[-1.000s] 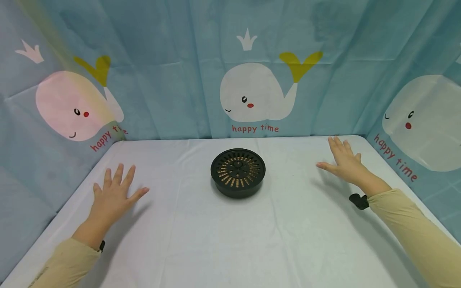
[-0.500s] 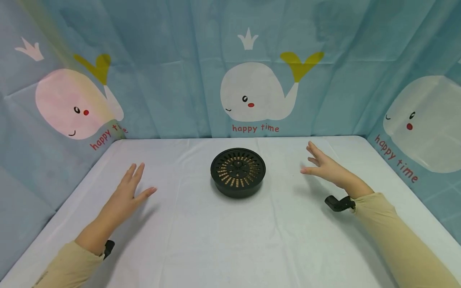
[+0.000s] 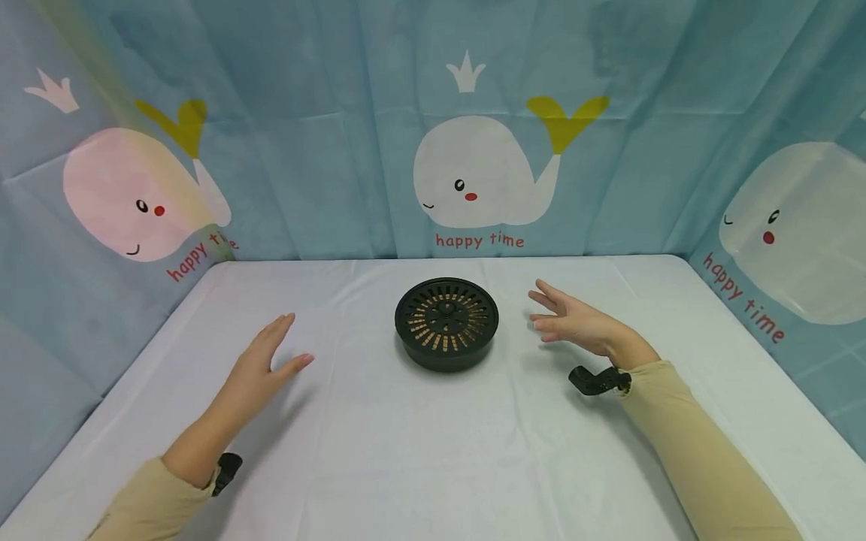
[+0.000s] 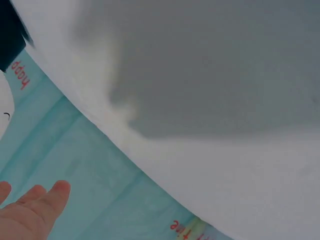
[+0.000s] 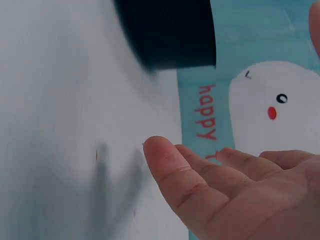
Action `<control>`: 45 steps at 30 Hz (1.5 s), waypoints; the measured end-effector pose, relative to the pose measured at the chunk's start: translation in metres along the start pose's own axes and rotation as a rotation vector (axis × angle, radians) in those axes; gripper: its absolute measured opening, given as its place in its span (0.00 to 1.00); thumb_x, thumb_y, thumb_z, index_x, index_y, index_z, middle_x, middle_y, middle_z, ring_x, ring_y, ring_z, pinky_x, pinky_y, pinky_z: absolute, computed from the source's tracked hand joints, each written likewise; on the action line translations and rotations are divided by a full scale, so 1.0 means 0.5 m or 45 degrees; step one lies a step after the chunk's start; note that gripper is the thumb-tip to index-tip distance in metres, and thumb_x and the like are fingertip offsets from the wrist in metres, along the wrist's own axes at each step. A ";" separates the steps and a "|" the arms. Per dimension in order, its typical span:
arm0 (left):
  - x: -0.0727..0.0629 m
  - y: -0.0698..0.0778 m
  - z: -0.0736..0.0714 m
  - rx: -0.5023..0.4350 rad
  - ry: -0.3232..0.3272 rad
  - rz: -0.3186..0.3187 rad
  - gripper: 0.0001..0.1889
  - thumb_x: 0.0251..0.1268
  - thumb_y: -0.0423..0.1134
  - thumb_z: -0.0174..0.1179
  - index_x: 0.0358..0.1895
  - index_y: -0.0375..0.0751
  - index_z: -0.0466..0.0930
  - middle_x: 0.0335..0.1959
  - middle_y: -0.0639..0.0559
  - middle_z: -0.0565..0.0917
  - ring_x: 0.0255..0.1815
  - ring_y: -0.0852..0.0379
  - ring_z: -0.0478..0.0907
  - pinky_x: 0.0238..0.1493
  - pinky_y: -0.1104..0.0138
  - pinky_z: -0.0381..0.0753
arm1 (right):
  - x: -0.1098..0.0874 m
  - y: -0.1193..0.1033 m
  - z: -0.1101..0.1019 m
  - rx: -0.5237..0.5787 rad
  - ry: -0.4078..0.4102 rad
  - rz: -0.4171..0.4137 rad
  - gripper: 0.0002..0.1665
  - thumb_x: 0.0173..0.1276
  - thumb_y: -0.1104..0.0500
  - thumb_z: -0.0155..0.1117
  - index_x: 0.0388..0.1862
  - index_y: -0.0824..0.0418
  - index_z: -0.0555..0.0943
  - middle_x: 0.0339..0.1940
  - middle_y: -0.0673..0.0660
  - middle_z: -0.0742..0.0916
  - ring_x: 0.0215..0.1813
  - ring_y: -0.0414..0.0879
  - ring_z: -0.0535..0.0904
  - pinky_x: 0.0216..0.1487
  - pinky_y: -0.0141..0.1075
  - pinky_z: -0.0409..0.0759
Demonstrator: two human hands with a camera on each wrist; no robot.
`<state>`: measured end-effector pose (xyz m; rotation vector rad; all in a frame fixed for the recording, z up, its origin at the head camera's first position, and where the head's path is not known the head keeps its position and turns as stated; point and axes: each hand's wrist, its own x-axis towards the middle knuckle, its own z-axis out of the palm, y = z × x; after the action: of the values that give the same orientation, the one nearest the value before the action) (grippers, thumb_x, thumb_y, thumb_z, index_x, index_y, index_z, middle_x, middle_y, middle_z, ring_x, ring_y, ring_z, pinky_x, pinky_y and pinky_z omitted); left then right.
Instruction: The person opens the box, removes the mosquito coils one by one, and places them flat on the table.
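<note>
Near the middle of the table is a round black container (image 3: 443, 359) with a slotted lid (image 3: 446, 319); light brown shows through the slots. To its left my left hand (image 3: 253, 379) is held above the cloth, fingers extended and thumb apart, touching nothing. My right hand (image 3: 575, 321) is closer, just right of the container, its fingers slightly bent and pointing at it with a gap between. In the right wrist view the container's dark side (image 5: 172, 32) is at the top, beyond my right hand (image 5: 240, 195). A corner of it (image 4: 10, 35) shows in the left wrist view, with my left fingertips (image 4: 55, 197) low.
A white cloth (image 3: 419, 458) covers the table. Blue curtains (image 3: 318, 173) printed with whales stand along the back and both sides. Each wrist carries a small black camera mount (image 3: 598, 381).
Both hands have moved inward toward the container, the right one farther. Their spread fingers have drawn together and turned to face it. The container has stayed put.
</note>
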<state>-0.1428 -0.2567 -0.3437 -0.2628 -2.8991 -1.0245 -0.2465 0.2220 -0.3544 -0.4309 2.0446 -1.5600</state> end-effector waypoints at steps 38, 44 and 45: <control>0.077 0.123 0.109 -0.455 0.018 -0.018 0.34 0.67 0.34 0.62 0.73 0.34 0.60 0.68 0.36 0.69 0.62 0.43 0.74 0.58 0.53 0.75 | 0.112 0.010 0.071 -0.038 -0.163 0.062 0.64 0.64 0.69 0.66 0.80 0.55 0.30 0.80 0.63 0.42 0.79 0.59 0.39 0.42 0.37 0.75; 0.088 0.138 0.130 -0.498 0.048 0.004 0.31 0.65 0.32 0.63 0.71 0.33 0.64 0.65 0.35 0.72 0.59 0.42 0.77 0.56 0.54 0.77 | 0.119 0.007 0.068 -0.065 -0.177 0.087 0.64 0.63 0.70 0.66 0.80 0.55 0.30 0.80 0.63 0.42 0.79 0.58 0.40 0.42 0.36 0.75; 0.090 0.141 0.133 -0.503 0.058 0.011 0.31 0.65 0.31 0.63 0.70 0.33 0.65 0.65 0.35 0.73 0.58 0.42 0.77 0.55 0.55 0.78 | 0.120 0.006 0.068 -0.070 -0.178 0.089 0.64 0.63 0.71 0.66 0.80 0.54 0.31 0.80 0.63 0.43 0.79 0.57 0.40 0.42 0.36 0.75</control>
<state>-0.1741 -0.1547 -0.3471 -0.2629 -2.6290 -1.5740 -0.2751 0.1632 -0.3770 -0.4699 1.9778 -1.3954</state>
